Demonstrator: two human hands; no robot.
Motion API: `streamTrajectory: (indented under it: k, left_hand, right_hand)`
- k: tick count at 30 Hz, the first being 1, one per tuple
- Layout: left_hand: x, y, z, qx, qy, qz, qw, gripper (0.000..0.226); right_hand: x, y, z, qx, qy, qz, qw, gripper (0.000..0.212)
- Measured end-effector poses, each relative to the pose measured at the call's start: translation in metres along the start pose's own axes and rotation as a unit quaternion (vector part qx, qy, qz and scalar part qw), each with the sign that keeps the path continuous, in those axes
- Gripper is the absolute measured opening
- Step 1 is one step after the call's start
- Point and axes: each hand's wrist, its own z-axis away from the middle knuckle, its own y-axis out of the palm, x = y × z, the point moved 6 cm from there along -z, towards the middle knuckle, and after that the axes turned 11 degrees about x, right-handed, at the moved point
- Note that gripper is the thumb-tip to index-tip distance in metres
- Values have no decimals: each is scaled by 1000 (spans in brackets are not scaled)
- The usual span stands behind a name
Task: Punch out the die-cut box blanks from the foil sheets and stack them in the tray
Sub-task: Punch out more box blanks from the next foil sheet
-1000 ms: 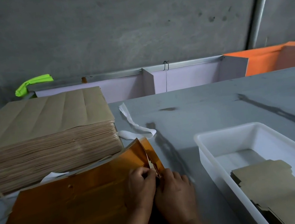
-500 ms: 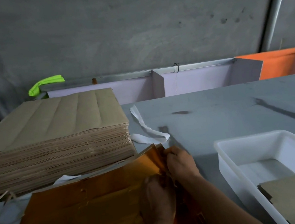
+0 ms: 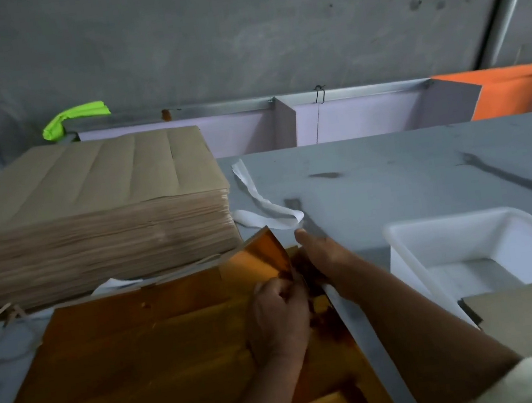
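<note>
Pinches the raised far-right corner of the foil sheet point(image 3: 142, 355) in the curled left hand point(image 3: 280, 312); rests the right hand point(image 3: 324, 258) along the sheet's right edge, one finger pointing away, and cannot tell whether gripping anything there. Locates the sheet flat on the desk point(image 3: 391, 177) at front left, its right edge running near-to-far between both hands, probably the tear line. Locates the tray point(image 3: 402, 257), brown blanks point(image 3: 529, 311) inside, just right of that edge and nearer the right hand; probably favours that hand for stacking.
</note>
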Motion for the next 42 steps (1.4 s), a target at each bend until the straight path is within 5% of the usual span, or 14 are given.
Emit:
streamTrajectory:
  k: [6,17,34,42]
  left_hand:
    - [4,-6,2,-17,-18,116,993,18]
    - [14,-23,8,-31,-65,277,958,20]
    - [14,-27,7,6,-88,332,939,20]
    - [18,-32,2,36,-119,440,889,15]
  right_hand:
    - [6,-8,14,36,-19,-48,998,59]
    - [-15,1,35,102,71,-69,990,48]
    - [-28,-1,70,182,144,19,972,52]
    - [-34,2,74,235,165,32,957,61]
